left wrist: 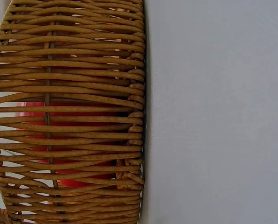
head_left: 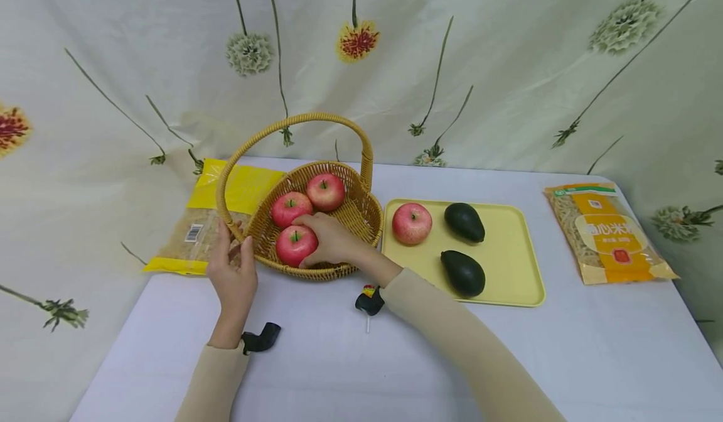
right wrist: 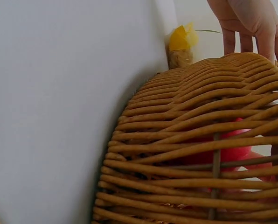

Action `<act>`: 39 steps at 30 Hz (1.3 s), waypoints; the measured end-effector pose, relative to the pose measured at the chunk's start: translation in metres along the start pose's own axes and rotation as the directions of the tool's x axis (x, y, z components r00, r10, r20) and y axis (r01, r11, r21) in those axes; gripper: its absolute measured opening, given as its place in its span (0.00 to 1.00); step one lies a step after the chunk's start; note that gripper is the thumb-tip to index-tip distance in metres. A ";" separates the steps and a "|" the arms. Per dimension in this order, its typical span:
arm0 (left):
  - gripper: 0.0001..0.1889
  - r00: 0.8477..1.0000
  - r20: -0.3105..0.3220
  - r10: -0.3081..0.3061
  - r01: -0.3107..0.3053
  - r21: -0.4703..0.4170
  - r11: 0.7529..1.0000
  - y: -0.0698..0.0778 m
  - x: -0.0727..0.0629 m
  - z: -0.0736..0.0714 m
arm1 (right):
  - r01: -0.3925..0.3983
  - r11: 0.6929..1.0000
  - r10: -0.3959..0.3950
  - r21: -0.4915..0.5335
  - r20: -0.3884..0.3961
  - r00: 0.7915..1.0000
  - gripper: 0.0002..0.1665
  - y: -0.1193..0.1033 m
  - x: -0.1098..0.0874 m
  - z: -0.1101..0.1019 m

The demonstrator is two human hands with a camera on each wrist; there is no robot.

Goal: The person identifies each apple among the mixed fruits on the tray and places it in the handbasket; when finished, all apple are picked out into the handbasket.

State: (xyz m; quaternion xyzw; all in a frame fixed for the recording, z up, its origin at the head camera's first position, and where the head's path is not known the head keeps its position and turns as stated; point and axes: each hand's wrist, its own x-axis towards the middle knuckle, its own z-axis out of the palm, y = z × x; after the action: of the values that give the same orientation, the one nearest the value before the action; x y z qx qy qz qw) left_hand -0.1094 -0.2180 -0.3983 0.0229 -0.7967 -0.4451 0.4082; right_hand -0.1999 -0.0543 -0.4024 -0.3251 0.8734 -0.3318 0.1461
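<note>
A woven wicker basket with a tall arched handle stands on the table. My left hand grips its left side where the handle meets the rim, thumb toward the inside. Inside the basket, my right hand holds the front red apple, fingers over its right side. Two more apples, one at the left and one at the back, lie behind it. Through the weave, the left wrist view shows a red apple; part of the right hand is hidden by the basket wall in the right wrist view.
Right of the basket, a yellow tray bears an apple and two dark avocados. A yellow bag lies behind the left hand, and an orange pasta bag at the far right. A curtain hangs behind the table.
</note>
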 end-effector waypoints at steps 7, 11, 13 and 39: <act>0.30 1.000 0.006 -0.005 0.005 -0.005 1.000 0.003 -0.001 0.000 | 0.018 1.000 -0.018 0.021 -0.025 1.000 0.48 0.003 -0.003 -0.001; 0.30 1.000 0.006 -0.004 0.004 -0.003 1.000 0.002 -0.001 0.001 | 0.030 0.999 -0.029 0.033 -0.036 0.999 0.47 0.001 -0.007 -0.005; 0.30 1.000 0.005 -0.005 0.005 -0.003 1.000 0.002 0.000 0.001 | 0.039 0.998 -0.038 0.042 -0.043 0.998 0.47 0.000 -0.011 -0.008; 0.30 1.000 0.004 -0.015 0.015 0.011 1.000 0.000 -0.001 0.001 | 0.139 0.940 -0.020 0.312 -0.357 0.934 0.46 0.025 -0.109 -0.073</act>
State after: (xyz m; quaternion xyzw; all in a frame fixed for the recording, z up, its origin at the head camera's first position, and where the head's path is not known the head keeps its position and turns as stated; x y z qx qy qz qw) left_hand -0.1096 -0.2167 -0.3987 0.0301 -0.7999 -0.4436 0.4032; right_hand -0.1651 0.0675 -0.3606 -0.2673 0.8028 -0.5322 0.0282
